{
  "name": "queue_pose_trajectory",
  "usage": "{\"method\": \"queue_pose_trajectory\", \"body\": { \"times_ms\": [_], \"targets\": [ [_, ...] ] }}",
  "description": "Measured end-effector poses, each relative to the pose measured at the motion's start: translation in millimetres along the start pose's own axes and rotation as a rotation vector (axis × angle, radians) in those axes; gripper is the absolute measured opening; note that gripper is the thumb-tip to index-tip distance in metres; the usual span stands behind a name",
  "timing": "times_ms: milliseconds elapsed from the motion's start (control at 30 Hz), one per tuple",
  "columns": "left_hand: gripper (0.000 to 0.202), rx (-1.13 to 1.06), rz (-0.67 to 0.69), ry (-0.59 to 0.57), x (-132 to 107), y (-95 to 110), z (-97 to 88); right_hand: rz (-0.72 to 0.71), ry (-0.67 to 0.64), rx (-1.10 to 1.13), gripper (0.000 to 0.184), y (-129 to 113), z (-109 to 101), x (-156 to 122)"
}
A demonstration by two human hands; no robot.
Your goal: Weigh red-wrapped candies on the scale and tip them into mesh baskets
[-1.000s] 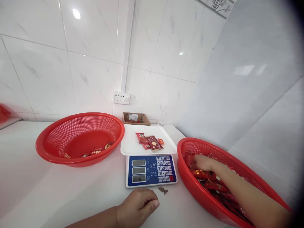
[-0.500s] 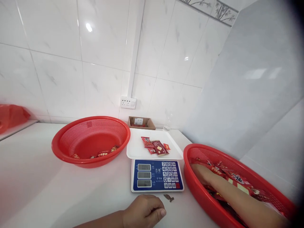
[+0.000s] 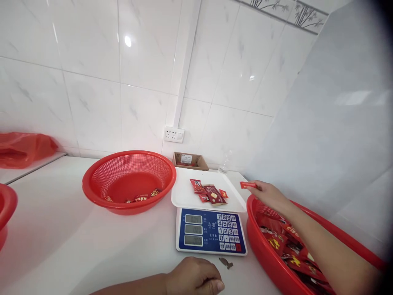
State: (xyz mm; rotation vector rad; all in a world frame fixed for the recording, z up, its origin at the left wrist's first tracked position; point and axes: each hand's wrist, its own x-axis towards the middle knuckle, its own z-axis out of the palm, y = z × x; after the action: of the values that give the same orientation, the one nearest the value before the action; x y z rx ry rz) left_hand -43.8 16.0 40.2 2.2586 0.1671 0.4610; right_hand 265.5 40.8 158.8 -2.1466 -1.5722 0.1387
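Observation:
My right hand pinches a small red snack packet by its end, in the air over the far rim of the right red basket. Many red snack packets fill that basket. My left hand rests with curled fingers on the table in front of the digital scale; nothing shows in it. Several packets lie on the scale's white tray, among them a dark red packet and a red packet with a white character.
Left of the scale stands a red perforated basket with several packets at its bottom. Behind the tray are a cardboard box and a clear plastic object. A brown scrap lies by the scale. Another red basket enters at left.
My right hand has risen out of the right basket and now holds a small red packet. The left hand stays by the scale. The view has turned slightly left.

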Motion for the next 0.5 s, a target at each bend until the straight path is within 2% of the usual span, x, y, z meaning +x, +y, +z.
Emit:
{"method": "queue_pose_trajectory", "body": {
  "times_ms": [100,267,500],
  "targets": [
    [0.061,0.006,0.020,0.009,0.6,-5.0,2.9,-0.058,-0.026,0.020,0.031,-21.7,22.0,14.2],
    [0.051,0.034,0.031,-0.013,-0.1,-12.0,5.1,-0.012,-0.086,0.000,0.035,-45.0,48.7,32.3],
    [0.029,0.099,-0.012,-0.037,-5.5,-1.2,1.9,-0.004,-0.158,-0.027,0.043,-41.2,55.7,30.5]
  ]
}}
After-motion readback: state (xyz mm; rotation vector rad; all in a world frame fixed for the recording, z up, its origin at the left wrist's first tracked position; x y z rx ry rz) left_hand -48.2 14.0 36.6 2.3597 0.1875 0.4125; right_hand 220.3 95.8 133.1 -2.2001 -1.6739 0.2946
